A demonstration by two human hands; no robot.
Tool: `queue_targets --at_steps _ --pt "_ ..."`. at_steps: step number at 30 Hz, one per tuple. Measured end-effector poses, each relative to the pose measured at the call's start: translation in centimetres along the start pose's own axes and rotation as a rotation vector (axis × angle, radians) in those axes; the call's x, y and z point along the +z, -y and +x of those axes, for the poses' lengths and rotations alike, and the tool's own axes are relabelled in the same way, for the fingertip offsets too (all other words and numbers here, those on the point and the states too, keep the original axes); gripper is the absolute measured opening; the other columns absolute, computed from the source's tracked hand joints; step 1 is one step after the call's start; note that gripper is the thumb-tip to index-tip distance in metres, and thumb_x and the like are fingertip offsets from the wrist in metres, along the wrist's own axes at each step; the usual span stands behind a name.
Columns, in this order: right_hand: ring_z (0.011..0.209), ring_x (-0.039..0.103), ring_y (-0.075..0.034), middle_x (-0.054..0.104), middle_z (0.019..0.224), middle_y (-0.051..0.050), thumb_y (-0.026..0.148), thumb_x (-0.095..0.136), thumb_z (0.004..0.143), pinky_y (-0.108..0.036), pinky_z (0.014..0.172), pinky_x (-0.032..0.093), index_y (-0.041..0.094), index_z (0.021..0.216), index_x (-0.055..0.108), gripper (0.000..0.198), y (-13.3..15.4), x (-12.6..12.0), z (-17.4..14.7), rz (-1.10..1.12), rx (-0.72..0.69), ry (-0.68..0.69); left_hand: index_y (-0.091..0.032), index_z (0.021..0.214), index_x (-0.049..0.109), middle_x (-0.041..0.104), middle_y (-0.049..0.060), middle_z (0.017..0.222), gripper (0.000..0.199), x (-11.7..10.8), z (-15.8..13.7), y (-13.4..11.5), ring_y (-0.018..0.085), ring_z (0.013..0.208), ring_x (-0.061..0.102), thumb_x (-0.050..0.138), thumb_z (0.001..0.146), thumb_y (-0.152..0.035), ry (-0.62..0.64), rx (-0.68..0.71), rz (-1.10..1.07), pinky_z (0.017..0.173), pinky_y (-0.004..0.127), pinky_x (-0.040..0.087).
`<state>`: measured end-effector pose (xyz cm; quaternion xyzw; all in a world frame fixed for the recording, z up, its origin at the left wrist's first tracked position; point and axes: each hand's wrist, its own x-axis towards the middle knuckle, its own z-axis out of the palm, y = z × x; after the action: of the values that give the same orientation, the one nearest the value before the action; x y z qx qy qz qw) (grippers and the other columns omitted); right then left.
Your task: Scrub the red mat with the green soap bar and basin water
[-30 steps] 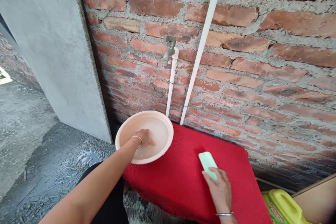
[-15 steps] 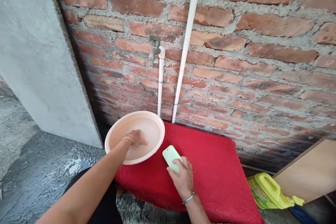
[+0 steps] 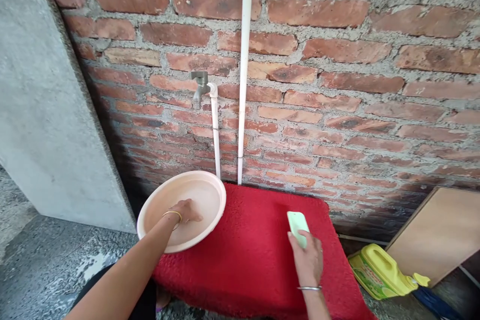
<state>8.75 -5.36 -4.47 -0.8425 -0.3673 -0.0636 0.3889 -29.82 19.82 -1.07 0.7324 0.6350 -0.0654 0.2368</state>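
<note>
A pale pink basin (image 3: 219, 195) with cloudy water stands tilted on the left end of a red fleecy cloth (image 3: 240, 260). My left hand (image 3: 184, 210), a gold bangle at its wrist, dips into that water; its fingers look stretched out, the tips partly hidden below the surface. On the cloth's right part, my right hand (image 3: 309, 257) with a silver bangle grips a mint-green scrub brush (image 3: 297, 222). The brush's smooth back and a small hole near its far end face up; its underside is hidden against the cloth.
Behind the cloth rises a brick wall (image 3: 337, 125) with a grey tap (image 3: 200, 87) and white pipes (image 3: 243, 75). A concrete slab (image 3: 63, 120) leans at left. A yellow jug (image 3: 382, 270) and a tan board (image 3: 438, 230) are at right.
My right hand has moved right across the cloth with the brush, away from the basin. My left hand stays in the basin. The camera view has shifted somewhat.
</note>
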Motion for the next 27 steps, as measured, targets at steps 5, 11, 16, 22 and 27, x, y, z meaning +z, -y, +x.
queue_targets --at_steps 5,11,16,22,27 --pt "0.091 0.057 -0.022 0.061 0.1 -0.005 0.044 0.065 0.082 -0.035 0.084 0.042 0.028 0.097 0.07 0.022 8.9 3.2 -5.2 0.071 -0.259 0.313 -0.012 0.107 0.058 0.064 0.024 0.123 0.074 -0.4 -0.3 -0.2 0.037 0.11 0.063 0.076 0.053 -0.06 0.059 -0.014 0.04 0.091 0.043 0.05" --pt "0.098 0.057 -0.023 0.062 0.103 -0.002 0.033 0.074 0.076 -0.037 0.089 0.039 0.034 0.1 0.07 0.024 11.9 3.8 -6.5 0.027 -0.333 0.51 -0.015 0.102 0.06 0.067 0.022 0.121 0.065 -0.8 -0.3 -0.6 0.038 0.114 0.062 0.077 0.052 -0.053 0.044 -0.021 0.081 0.097 0.045 0.048" --pt "0.091 0.059 -0.024 0.062 0.102 -0.007 0.038 0.068 0.083 -0.035 0.081 0.04 0.029 0.104 0.072 0.023 4.7 1.5 -0.9 -0.192 -0.151 0.297 -0.017 0.095 0.062 0.07 0.019 0.115 0.057 -0.7 -0.2 -0.6 0.04 0.111 0.063 0.078 0.051 -0.049 0.022 -0.04 0.058 0.093 0.046 0.049" --pt "0.084 0.058 -0.027 0.061 0.095 -0.011 0.045 0.065 0.084 -0.036 0.074 0.042 0.024 0.104 0.073 0.03 1.7 0.5 1.4 -0.255 -0.018 0.097 -0.019 0.091 0.062 0.072 0.015 0.111 0.053 -0.6 0.0 -0.2 0.037 0.109 0.064 0.079 0.051 -0.049 0.02 -0.042 0.04 0.093 0.042 0.049" --pt "0.093 0.058 -0.024 0.062 0.103 -0.005 0.036 0.072 0.079 -0.037 0.085 0.041 0.031 0.1 0.071 0.021 9.7 2.8 -3.9 -0.007 -0.29 0.339 -0.019 0.091 0.062 0.072 0.015 0.11 0.056 -0.5 0.3 0.2 0.039 0.11 0.064 0.079 0.047 -0.049 0.007 -0.03 0.038 0.094 0.043 0.049"
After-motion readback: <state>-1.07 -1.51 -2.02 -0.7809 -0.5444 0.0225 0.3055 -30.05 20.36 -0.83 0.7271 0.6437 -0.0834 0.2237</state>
